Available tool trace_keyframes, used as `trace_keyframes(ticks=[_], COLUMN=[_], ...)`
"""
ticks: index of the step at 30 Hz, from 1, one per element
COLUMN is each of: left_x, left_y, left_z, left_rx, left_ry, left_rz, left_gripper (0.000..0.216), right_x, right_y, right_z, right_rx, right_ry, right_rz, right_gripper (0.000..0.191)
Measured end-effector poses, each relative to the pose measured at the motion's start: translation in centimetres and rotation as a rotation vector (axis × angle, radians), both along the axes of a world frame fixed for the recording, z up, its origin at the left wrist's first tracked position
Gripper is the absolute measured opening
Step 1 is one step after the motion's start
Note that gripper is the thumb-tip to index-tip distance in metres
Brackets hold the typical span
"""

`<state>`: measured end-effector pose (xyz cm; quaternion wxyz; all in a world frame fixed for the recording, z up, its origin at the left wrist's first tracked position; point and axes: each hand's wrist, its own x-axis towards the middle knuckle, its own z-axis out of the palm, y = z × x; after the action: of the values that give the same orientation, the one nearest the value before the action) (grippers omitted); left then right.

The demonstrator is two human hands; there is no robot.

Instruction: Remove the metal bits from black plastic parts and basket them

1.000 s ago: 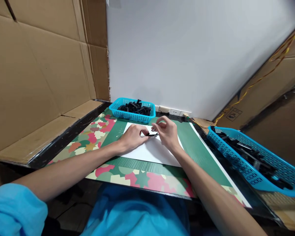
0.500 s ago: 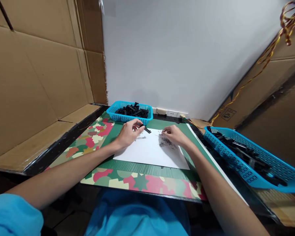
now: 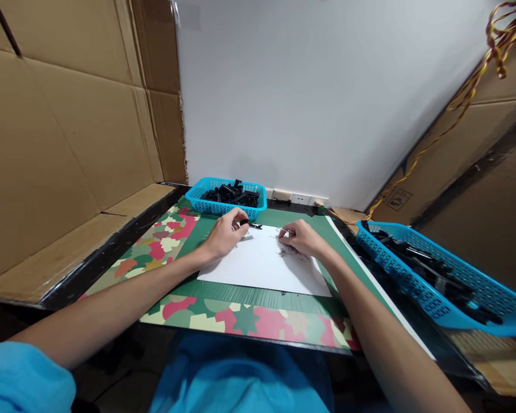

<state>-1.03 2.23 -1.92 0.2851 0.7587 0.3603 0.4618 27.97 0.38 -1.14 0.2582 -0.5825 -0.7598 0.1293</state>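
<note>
Sheet edges: the white sheet lies on the green patterned mat; its near edge is in full view, its left edge partly under the left wrist, its right edge partly under the right forearm.
Room over sheet: a gap separates the two hands above the sheet's middle; plain paper runs from there to the near edge.
Beyond far edge: blue basket of black pieces, just past the sheet's far left corner.
Right of sheet: second blue basket of dark pieces, well apart.
Black part, position: black part at the sheet's far edge, left of its middle.
Black part, axis: long axis roughly along the far edge; free end points right, tilted slightly down in view.
Left hand: left hand over the sheet's left side, thumb and forefinger pinching the black part.
Right hand: right hand over the sheet's right side, fingers curled, gripping a thin pale implement; type too small to tell.
Debris: dark bits on the sheet below the right hand.
</note>
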Motion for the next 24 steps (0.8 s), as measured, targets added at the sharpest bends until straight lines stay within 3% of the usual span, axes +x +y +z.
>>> trace_keyframes(ticks=[7, 14, 19, 24], left_x=[0.0, -0.2, -0.3, -0.4], left_y=[0.8, 2.2, 2.4, 2.6], left_z=[-0.1, -0.2, 0.0, -0.3], left_rx=[-0.053, -0.283, -0.382, -0.387], left_ry=[-0.115, -0.395, -0.512, -0.486], left_rz=[0.055, 0.089, 0.105, 0.105], left_gripper=[0.011, 0.008, 0.008, 0.008], right_x=[-3.3, -8.0, -8.2, -7.3], right_y=[-0.4, -0.4, -0.7, -1.5], right_z=[-0.5, -1.5, -1.1, -0.2], right_rx=[0.131, 0.168, 0.104, 0.080], right_ry=[0.042, -0.023, -0.201, -0.196], right_rz=[-0.051, 0.072, 0.030, 0.098], right_gripper=[0.024, 0.034, 0.037, 0.031])
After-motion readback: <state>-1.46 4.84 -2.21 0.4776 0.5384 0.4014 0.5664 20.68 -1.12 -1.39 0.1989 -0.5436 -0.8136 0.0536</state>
